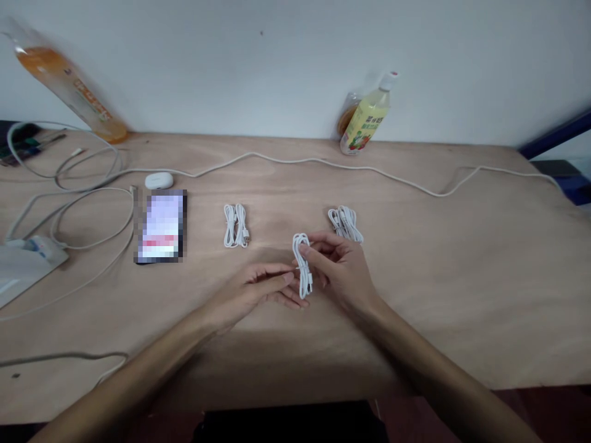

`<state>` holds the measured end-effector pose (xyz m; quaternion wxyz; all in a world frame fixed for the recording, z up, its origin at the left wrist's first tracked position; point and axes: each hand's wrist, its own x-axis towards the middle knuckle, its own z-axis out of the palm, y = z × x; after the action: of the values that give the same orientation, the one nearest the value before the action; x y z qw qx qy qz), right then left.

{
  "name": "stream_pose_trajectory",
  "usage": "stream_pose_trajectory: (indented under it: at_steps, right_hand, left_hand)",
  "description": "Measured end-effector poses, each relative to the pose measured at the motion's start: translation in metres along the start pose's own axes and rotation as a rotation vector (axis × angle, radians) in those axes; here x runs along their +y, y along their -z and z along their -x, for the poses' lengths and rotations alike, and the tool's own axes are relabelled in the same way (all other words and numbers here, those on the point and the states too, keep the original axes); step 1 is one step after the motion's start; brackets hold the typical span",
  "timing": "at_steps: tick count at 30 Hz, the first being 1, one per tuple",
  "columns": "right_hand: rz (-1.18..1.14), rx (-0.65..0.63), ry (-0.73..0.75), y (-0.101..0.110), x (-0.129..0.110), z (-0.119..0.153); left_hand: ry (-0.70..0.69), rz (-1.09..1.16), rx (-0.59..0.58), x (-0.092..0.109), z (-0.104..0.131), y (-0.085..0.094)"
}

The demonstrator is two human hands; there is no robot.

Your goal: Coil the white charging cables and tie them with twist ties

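Note:
A coiled white USB cable (302,264), bound at its middle, is held up above the wooden table (438,277). My right hand (341,264) pinches its upper part between thumb and fingers. At the cable's left side, my left hand (263,286) has its thumb and index fingertip close together at the binding, with the other fingers reaching behind the coil. Further left lie two bundled white cables (236,226) side by side. Just beyond my right hand rests another group of white cable bundles (346,223), partly hidden by that hand.
A phone (161,226) and a white earbud case (159,180) lie at left, near loose cables and a power strip (28,271). An orange drink bottle (74,92) and a yellow drink bottle (367,120) stand by the wall. One long white cord (286,160) crosses the table's back.

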<state>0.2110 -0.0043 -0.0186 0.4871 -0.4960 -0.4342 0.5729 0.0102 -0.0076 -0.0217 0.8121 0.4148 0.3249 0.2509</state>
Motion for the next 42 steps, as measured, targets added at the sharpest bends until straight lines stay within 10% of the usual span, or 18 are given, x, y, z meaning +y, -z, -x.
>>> stream_pose_trajectory:
  at_steps: [9, 16, 27, 42]
  right_hand:
    - [0.835, 0.245, 0.213, 0.028, -0.048, -0.038]
    - [1.412, 0.270, -0.007, 0.018, -0.056, -0.058]
    - [1.426, 0.321, 0.040, 0.024, -0.050, -0.062]
    - [1.465, 0.483, 0.123, 0.025, 0.011, 0.019]
  left_hand:
    - [0.019, -0.032, 0.047, 0.001, 0.002, 0.002]
    - [-0.002, -0.044, 0.043, 0.000, 0.002, 0.001]
    - [-0.007, -0.055, 0.040, 0.003, 0.002, 0.001]
    - [-0.019, -0.104, 0.073, 0.002, 0.000, 0.004]
